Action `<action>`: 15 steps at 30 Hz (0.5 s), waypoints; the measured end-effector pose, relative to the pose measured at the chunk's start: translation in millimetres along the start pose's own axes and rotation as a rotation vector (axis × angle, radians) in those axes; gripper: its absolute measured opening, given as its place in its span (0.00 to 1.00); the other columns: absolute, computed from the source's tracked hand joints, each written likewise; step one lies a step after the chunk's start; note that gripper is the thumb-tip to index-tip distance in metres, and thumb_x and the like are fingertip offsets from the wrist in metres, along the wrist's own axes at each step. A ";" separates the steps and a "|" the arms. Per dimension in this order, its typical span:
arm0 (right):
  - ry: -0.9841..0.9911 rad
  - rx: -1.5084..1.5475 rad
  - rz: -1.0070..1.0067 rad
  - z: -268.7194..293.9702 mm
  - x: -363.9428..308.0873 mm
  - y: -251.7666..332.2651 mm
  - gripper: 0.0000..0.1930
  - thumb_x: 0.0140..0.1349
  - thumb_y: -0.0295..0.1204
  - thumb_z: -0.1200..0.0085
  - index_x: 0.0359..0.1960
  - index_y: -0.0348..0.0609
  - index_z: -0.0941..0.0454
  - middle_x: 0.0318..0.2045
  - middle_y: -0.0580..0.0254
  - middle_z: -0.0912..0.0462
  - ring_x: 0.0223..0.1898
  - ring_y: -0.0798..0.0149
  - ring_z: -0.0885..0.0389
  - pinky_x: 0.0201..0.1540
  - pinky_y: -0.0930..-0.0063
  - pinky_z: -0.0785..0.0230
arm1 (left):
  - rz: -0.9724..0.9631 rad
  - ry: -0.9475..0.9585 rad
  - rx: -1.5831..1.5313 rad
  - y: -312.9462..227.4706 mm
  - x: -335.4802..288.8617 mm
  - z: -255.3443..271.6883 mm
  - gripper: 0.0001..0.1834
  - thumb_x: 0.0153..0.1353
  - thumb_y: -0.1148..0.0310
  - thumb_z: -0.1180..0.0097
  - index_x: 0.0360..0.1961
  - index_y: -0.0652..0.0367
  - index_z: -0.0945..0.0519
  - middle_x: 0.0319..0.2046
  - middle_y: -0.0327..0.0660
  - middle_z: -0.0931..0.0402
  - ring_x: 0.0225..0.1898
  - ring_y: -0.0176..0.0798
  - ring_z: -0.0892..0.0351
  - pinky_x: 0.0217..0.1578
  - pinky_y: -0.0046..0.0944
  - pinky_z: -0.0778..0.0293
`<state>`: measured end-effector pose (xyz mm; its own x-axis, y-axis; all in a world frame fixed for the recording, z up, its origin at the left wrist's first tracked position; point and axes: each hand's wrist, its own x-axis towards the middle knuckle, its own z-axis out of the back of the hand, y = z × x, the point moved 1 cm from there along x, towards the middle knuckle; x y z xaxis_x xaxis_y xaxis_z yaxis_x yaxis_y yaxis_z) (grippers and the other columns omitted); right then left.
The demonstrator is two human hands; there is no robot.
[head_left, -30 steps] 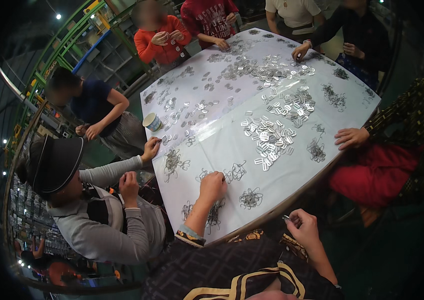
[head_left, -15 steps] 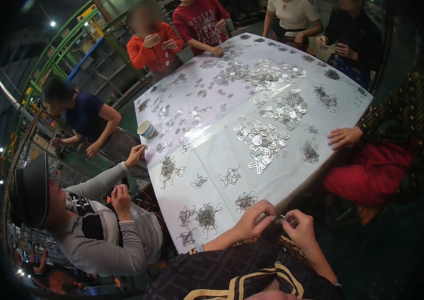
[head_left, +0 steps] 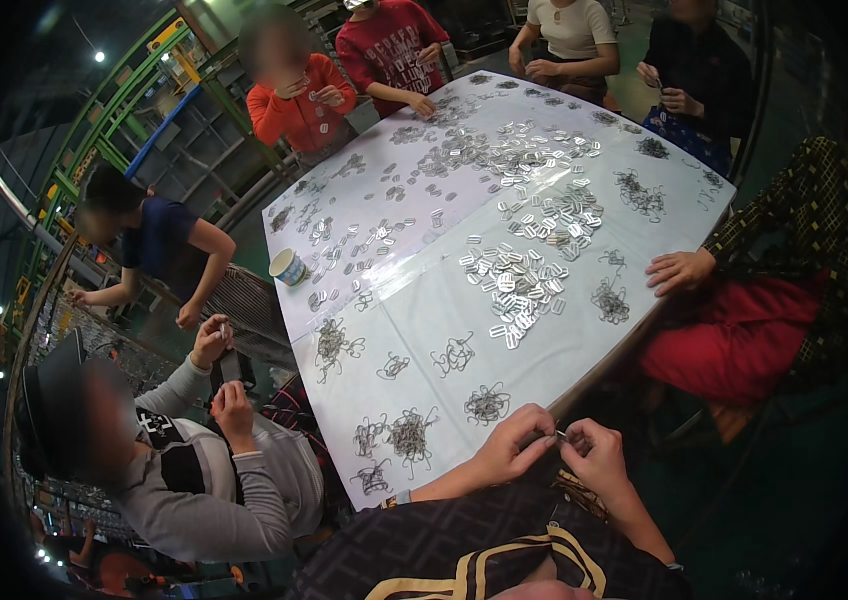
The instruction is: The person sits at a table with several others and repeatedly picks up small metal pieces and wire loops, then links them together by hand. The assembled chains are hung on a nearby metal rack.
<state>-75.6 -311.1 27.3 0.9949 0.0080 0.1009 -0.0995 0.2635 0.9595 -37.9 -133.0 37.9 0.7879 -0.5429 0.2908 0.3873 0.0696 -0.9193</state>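
Note:
My left hand [head_left: 514, 443] and my right hand [head_left: 594, 457] meet just off the near edge of the table, fingertips almost touching. Both are closed in a pinch. Between them shows a small shiny metal piece [head_left: 560, 434], mostly covered by the fingers; its exact kind is hard to make out. Nearest to my left hand lies a tangled pile of thin wire hooks [head_left: 487, 404] on the white tabletop. Farther left is a bigger pile of hooks [head_left: 411, 436]. Beyond my hands spreads a heap of flat silver slotted buckles [head_left: 514, 285].
The white table [head_left: 394, 340] carries several more hook piles. A paper cup [head_left: 288, 267] leans at its left edge. A co-worker in grey [head_left: 214, 480] sits close on my left; another's hand [head_left: 681, 272] rests on the right edge. Several people stand along the far side.
My hands stay together, with the metal piece now more covered by the fingers. The grey-sleeved co-worker has drawn a hand back from the table edge. The view has shifted slightly.

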 end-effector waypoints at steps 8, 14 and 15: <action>0.002 0.003 -0.004 0.9 -0.6 0.7 0.05 0.50 0.20 0.40 0.28 0.34 0.23 0.19 0.63 0.20 0.20 0.77 0.22 0.25 0.82 0.29 | -0.007 -0.003 -0.010 -0.4 0.6 -1.4 0.07 0.57 0.78 0.45 0.36 0.62 0.28 0.35 0.45 0.29 0.39 0.45 0.28 0.43 0.38 0.32; 0.016 -0.005 -0.011 3.3 0.3 2.9 0.05 0.50 0.20 0.40 0.28 0.34 0.23 0.19 0.63 0.20 0.20 0.77 0.23 0.25 0.81 0.29 | 0.006 0.000 -0.015 -1.6 2.0 -1.4 0.07 0.57 0.78 0.45 0.36 0.62 0.28 0.35 0.45 0.29 0.39 0.45 0.28 0.43 0.38 0.31; 0.018 -0.007 -0.014 2.9 0.6 2.6 0.05 0.50 0.20 0.40 0.28 0.34 0.23 0.19 0.63 0.20 0.20 0.77 0.23 0.25 0.81 0.29 | 0.007 -0.002 -0.018 -1.4 1.7 -1.1 0.07 0.57 0.78 0.45 0.36 0.62 0.28 0.35 0.45 0.29 0.39 0.44 0.28 0.43 0.37 0.32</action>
<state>-75.3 -313.2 30.6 0.9963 0.0212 0.0832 -0.0858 0.2706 0.9589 -37.6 -134.9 39.4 0.7913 -0.5411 0.2846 0.3731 0.0586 -0.9259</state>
